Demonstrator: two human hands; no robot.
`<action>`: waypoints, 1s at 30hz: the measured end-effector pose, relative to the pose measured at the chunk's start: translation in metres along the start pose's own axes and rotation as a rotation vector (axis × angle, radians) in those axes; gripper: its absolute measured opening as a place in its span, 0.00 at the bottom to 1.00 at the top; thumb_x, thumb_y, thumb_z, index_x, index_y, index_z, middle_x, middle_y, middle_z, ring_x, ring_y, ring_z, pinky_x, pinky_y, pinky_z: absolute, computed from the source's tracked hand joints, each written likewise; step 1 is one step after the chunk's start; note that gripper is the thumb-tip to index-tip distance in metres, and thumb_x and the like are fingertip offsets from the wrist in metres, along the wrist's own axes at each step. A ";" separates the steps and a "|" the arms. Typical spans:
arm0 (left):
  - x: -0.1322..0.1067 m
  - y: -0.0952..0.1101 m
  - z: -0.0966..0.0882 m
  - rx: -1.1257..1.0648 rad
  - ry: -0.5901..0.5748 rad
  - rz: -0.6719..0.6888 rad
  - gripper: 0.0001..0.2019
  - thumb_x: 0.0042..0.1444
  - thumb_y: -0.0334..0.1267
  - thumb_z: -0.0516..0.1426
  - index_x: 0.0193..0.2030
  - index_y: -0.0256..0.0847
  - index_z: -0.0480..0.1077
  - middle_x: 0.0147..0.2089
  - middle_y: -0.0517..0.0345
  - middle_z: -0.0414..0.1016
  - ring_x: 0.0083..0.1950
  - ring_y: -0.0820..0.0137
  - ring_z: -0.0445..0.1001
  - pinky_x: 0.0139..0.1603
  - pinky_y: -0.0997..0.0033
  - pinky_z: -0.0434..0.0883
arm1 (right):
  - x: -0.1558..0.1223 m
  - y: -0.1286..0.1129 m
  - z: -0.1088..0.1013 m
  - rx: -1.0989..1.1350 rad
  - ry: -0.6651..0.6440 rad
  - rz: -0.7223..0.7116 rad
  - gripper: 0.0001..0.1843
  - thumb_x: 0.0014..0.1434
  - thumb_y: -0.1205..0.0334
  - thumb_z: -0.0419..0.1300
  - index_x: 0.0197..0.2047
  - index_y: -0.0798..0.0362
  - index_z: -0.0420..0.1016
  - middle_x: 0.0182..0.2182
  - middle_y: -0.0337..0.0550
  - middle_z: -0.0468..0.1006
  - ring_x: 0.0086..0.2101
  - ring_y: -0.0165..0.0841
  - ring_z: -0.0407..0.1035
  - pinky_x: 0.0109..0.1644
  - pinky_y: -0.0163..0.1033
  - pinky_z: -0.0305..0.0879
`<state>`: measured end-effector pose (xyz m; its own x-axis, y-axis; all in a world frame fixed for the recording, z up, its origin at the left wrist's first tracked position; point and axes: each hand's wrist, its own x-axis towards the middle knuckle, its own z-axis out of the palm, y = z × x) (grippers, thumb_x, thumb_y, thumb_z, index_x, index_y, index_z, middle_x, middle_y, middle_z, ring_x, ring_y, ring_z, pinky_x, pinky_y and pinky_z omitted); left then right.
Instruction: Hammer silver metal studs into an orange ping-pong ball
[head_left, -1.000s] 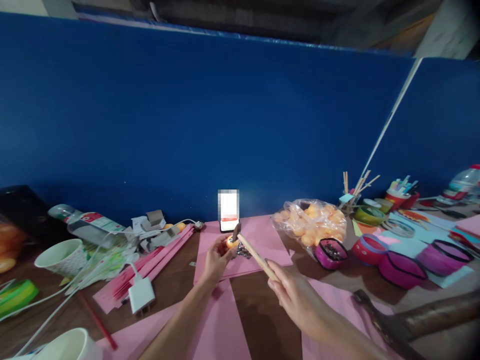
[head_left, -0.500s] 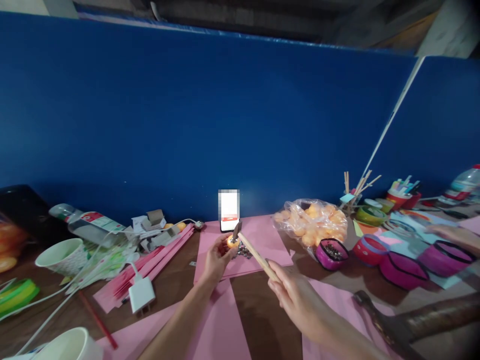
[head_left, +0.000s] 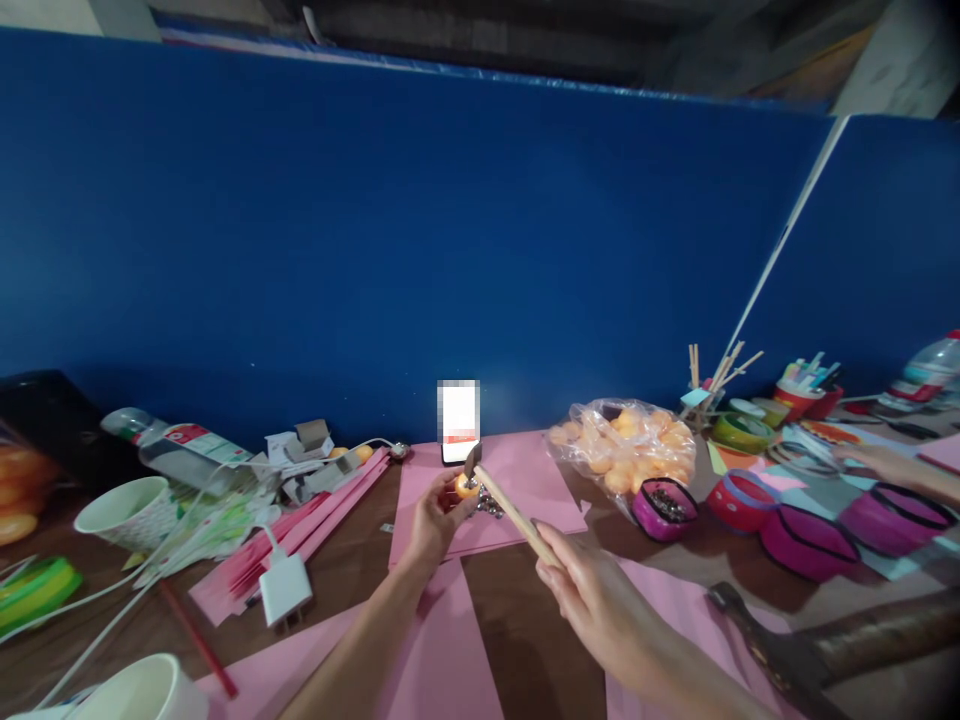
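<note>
My left hand [head_left: 435, 520] is closed around an orange ball [head_left: 465, 490] that looks like a ping-pong ball, just above pink paper [head_left: 517, 465]. In my right hand [head_left: 581, 580] is the pale wooden handle of a small hammer [head_left: 517, 515]. The hammer's dark head is at the top of the ball and seems to touch it; the exact contact is too small to make out. Small shiny metal bits [head_left: 489, 505] lie on the paper right beside the ball. Behind both hands a phone [head_left: 459, 425] stands upright with its screen lit.
A clear bag of orange balls [head_left: 622, 440] and a purple bowl of small dark bits [head_left: 664, 507] sit to the right. A larger hammer [head_left: 847, 635] lies at lower right. Leftward are a charger [head_left: 285, 590], cables and a paper cup [head_left: 124, 515]. Another person's hand [head_left: 877, 462] reaches in.
My two hands, the ball and the small hammer stay nearly in place. At the right, the other person's hand has shifted slightly leftward.
</note>
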<state>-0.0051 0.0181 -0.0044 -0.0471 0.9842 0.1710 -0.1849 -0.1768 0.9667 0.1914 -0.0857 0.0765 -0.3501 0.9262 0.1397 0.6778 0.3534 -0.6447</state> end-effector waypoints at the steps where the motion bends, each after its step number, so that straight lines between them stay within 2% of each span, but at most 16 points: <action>1: 0.000 0.000 0.000 -0.004 -0.003 0.002 0.24 0.37 0.36 0.64 0.44 0.40 0.66 0.30 0.60 0.71 0.29 0.76 0.69 0.31 0.75 0.67 | 0.000 0.000 0.000 0.000 -0.002 -0.004 0.18 0.59 0.67 0.43 0.53 0.51 0.59 0.32 0.42 0.73 0.32 0.32 0.68 0.35 0.35 0.61; 4: -0.001 0.002 -0.001 -0.028 -0.027 -0.008 0.23 0.39 0.36 0.63 0.45 0.40 0.66 0.33 0.59 0.71 0.30 0.75 0.69 0.32 0.75 0.67 | 0.000 0.001 0.001 -0.003 -0.012 -0.016 0.18 0.59 0.66 0.44 0.53 0.51 0.60 0.33 0.42 0.73 0.32 0.32 0.68 0.34 0.35 0.61; 8: -0.003 0.008 -0.001 -0.027 -0.052 -0.021 0.22 0.42 0.37 0.61 0.47 0.40 0.65 0.35 0.57 0.72 0.33 0.74 0.70 0.32 0.75 0.67 | 0.000 -0.002 -0.005 0.004 -0.010 0.019 0.17 0.60 0.65 0.43 0.51 0.51 0.61 0.28 0.40 0.72 0.27 0.30 0.67 0.30 0.33 0.60; 13: -0.005 0.013 -0.001 0.006 -0.052 0.000 0.21 0.45 0.38 0.59 0.49 0.40 0.65 0.33 0.58 0.71 0.31 0.75 0.68 0.31 0.77 0.65 | -0.003 -0.002 -0.010 0.009 -0.029 0.044 0.13 0.60 0.64 0.43 0.47 0.52 0.62 0.27 0.39 0.70 0.25 0.29 0.66 0.28 0.32 0.59; 20: -0.004 0.011 -0.001 -0.024 -0.084 -0.012 0.23 0.46 0.39 0.59 0.50 0.39 0.64 0.34 0.56 0.72 0.32 0.74 0.68 0.32 0.76 0.66 | -0.002 0.001 -0.001 0.024 -0.013 0.025 0.16 0.61 0.65 0.42 0.51 0.50 0.59 0.28 0.38 0.70 0.24 0.28 0.65 0.29 0.32 0.59; 30: -0.004 0.010 -0.001 -0.041 -0.065 -0.031 0.23 0.43 0.39 0.61 0.48 0.38 0.65 0.35 0.55 0.72 0.34 0.73 0.70 0.33 0.75 0.66 | -0.001 -0.004 -0.004 0.030 -0.023 0.029 0.16 0.61 0.64 0.42 0.51 0.51 0.60 0.27 0.40 0.70 0.25 0.29 0.65 0.30 0.33 0.60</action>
<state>-0.0078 0.0120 0.0043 0.0228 0.9877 0.1544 -0.2256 -0.1453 0.9633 0.1918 -0.0877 0.0823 -0.3455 0.9327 0.1037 0.6680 0.3220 -0.6709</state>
